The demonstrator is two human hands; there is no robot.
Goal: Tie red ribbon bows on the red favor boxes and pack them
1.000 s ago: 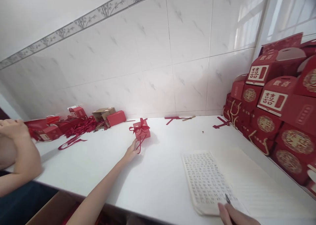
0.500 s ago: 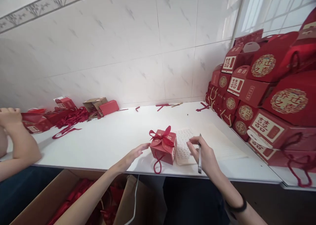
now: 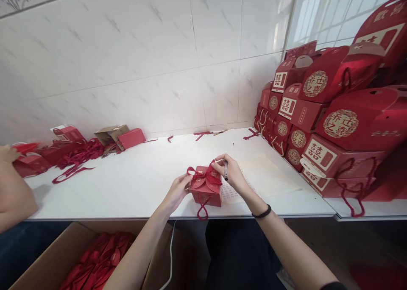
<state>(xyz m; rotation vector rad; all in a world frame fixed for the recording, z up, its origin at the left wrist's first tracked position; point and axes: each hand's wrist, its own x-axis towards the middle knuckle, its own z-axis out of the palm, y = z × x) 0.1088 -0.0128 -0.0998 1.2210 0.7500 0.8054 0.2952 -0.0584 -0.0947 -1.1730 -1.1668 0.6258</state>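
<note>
A small red gift box (image 3: pixel 206 193) stands near the table's front edge, a red ribbon bow (image 3: pixel 208 176) tied on top and a twisted red cord loop (image 3: pixel 202 211) hanging down its front. My left hand (image 3: pixel 178 190) is at the box's left side, thumb and fingers closed on the bow's left loop. At the upper right of the bow, my right hand (image 3: pixel 229 168) pinches the ribbon. A pen (image 3: pixel 226 170) is tucked between that hand's fingers, pointing down. Partly behind the box and right arm lies a sheet covered in small writing (image 3: pixel 231 190).
Red gift boxes (image 3: pixel 318 112) are stacked high on the right. Against the wall at left lie a red ribbon pile (image 3: pixel 83 152), more boxes (image 3: pixel 132 138) and ribbon scraps (image 3: pixel 202 134). Another person's arm (image 3: pixel 15 188) rests at far left. Below the edge, a carton (image 3: pixel 47 256) holds red pieces.
My right hand has moved left from above the sheet to the bow, still with the pen. My left hand has closed on the bow's left loop. The view has shifted right.
</note>
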